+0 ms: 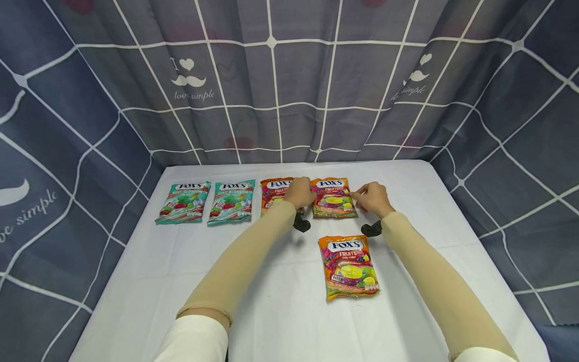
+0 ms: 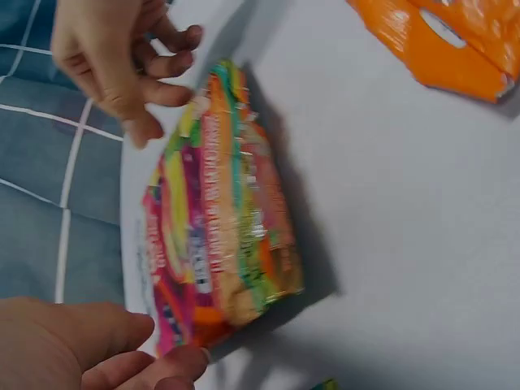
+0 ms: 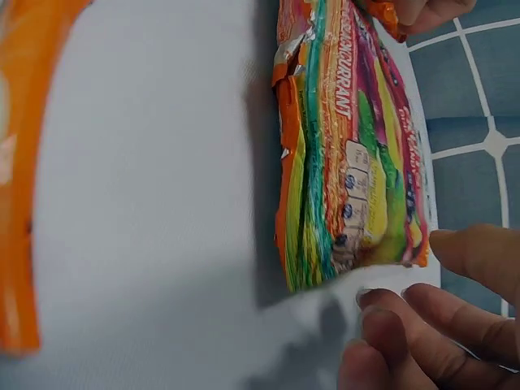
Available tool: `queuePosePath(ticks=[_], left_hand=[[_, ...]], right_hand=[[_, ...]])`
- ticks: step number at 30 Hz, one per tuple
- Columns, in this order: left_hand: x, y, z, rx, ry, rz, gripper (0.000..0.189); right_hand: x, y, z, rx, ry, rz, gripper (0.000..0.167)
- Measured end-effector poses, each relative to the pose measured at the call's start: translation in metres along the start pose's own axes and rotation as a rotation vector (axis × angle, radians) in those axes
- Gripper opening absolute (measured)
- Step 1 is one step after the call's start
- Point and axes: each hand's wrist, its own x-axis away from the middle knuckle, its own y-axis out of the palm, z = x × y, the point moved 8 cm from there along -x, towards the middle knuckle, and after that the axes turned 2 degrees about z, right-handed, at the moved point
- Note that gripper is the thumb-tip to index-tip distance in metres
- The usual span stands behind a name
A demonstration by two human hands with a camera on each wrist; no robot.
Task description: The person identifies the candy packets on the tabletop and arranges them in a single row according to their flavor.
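An orange Fox's Fruits candy bag (image 1: 333,198) lies at the back of the white table, between my two hands. With thumb and fingers my left hand (image 1: 299,192) pinches its left corner, which shows close up in the left wrist view. My right hand (image 1: 373,198) is at the bag's right edge; in the right wrist view the thumb (image 3: 479,256) reaches its corner while the fingers below are spread apart from it. Another orange candy bag (image 1: 268,193) lies left of my left hand, partly hidden by the hand and sleeve.
Two green Mint Blossom candy bags (image 1: 184,203) (image 1: 231,202) lie at the back left in the same row. A third orange Fruits bag (image 1: 349,266) lies nearer me, between my forearms. Dark checked curtains (image 1: 298,85) enclose the table (image 1: 190,301) at the back and sides.
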Motion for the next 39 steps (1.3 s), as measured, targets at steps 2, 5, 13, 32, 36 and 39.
queuePosePath(ticks=[2,5,13,32,36,39], left_hand=[[0.002,-0.005,0.001,0.015,0.014,-0.006,0.024],[0.009,-0.013,0.003,0.05,0.037,-0.018,0.025],[0.032,-0.029,0.011,0.237,0.1,-0.088,0.023],[0.114,-0.009,0.017,0.389,0.123,-0.35,0.021],[0.127,-0.004,0.015,0.401,0.134,-0.372,0.02],[0.136,0.004,0.01,0.437,0.124,-0.404,0.018]], right_hand=[[0.005,-0.002,0.0,0.004,-0.019,-0.008,0.04],[0.014,-0.005,-0.001,0.01,-0.05,-0.026,0.039],[0.036,-0.015,-0.003,0.056,-0.117,-0.071,0.037],[0.097,-0.014,0.005,0.053,-0.138,-0.213,0.046],[0.109,-0.013,0.009,0.056,-0.131,-0.225,0.047],[0.119,-0.011,0.011,0.049,-0.137,-0.239,0.046]])
